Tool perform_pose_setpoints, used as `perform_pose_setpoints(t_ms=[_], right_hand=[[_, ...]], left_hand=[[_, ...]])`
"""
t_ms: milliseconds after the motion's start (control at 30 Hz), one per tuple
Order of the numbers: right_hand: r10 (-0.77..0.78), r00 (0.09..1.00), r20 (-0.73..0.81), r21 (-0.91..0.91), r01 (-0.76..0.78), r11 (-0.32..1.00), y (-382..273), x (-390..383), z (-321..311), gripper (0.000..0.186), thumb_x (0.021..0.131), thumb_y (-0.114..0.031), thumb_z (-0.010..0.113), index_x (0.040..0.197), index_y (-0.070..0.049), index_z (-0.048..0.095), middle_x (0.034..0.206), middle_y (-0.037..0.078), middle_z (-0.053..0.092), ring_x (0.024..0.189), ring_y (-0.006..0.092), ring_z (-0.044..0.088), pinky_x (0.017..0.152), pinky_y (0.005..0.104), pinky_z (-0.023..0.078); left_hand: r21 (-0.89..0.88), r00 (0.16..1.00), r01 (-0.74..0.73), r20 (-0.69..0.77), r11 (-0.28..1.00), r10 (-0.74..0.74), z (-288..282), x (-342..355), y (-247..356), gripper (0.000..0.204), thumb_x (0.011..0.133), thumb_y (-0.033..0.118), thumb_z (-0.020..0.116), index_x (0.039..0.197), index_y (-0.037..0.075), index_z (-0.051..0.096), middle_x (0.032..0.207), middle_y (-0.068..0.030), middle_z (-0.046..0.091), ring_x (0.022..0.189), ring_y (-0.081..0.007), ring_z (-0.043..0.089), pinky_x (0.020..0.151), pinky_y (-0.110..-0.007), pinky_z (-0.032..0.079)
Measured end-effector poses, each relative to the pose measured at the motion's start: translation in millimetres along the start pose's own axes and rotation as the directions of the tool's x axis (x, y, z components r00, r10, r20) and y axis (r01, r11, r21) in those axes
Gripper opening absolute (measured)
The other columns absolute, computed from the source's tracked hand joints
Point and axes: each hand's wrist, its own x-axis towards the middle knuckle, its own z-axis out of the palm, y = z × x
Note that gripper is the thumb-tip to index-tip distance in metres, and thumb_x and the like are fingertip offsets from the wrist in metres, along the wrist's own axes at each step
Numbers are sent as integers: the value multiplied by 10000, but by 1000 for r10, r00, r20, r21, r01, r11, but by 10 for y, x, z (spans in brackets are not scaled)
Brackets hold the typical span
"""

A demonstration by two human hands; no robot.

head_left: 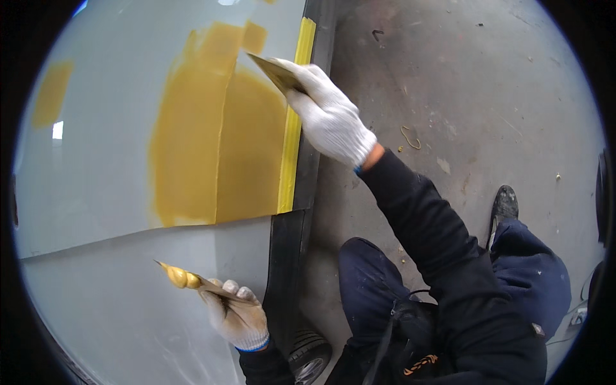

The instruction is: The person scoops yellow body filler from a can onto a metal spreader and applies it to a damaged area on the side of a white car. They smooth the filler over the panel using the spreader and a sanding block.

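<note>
White knit gloves cover both hands. My right hand (332, 117) is closed on a thin, flat putty spreader (277, 74), held at the upper right of a yellow-brown filler patch (189, 141) on a pale grey car panel (102, 186). Whether the blade touches the surface I cannot tell. Lower left, my left hand (240, 319) grips a second putty spreader (223, 289) whose tip carries a lump of yellow putty (181, 277). Yellow masking tape (292, 151) runs along the patch's right edge. A raised line divides the patch lengthwise.
Black trim (287, 256) borders the panel, with a car wheel (311, 356) below. Smaller filler spots (52, 93) mark the far left. On the grey concrete floor (462, 109) lie a curled yellow strip (410, 137) and small debris. My legs (369, 289) are bent beside the car.
</note>
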Motion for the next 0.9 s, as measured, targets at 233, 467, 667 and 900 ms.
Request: perform_pose_setpoints(t_ms=[233,467,667,900], right_hand=[[-11,999,49,-260,24,965,33,273,163,444,998,-90,510,1420,-182,614,1145,169,617,1012,346,637,935,405,542],[-85,996,-28,-325,72,943,38,360,251,402,985,-117,536,1356,-193,672,1121,189,631,981,359,652,892,424,563],[98,992,81,-249,-75,966,-53,247,260,483,974,-79,529,1439,-188,607,1175,160,564,1087,309,575,1012,363,476],[36,999,-16,-276,-39,960,-100,-192,524,481,879,-50,565,1336,-142,685,1113,202,585,1011,359,557,902,418,500]], left_hand=[[73,972,-43,-227,996,59,-22,-209,48,330,1097,318,500,1367,152,592,1173,-56,719,929,-248,703,741,-386,636],[86,986,-27,-162,996,41,-24,-354,117,362,1110,333,455,1389,140,578,1212,-66,711,965,-249,693,785,-406,631],[45,995,15,-95,999,-11,-22,-409,140,402,1121,351,406,1375,92,579,1181,-105,711,1018,-251,689,876,-430,635],[43,998,51,-21,998,-51,3,-278,108,354,1121,322,409,1326,97,591,1187,-98,695,1015,-260,702,887,-448,634]])
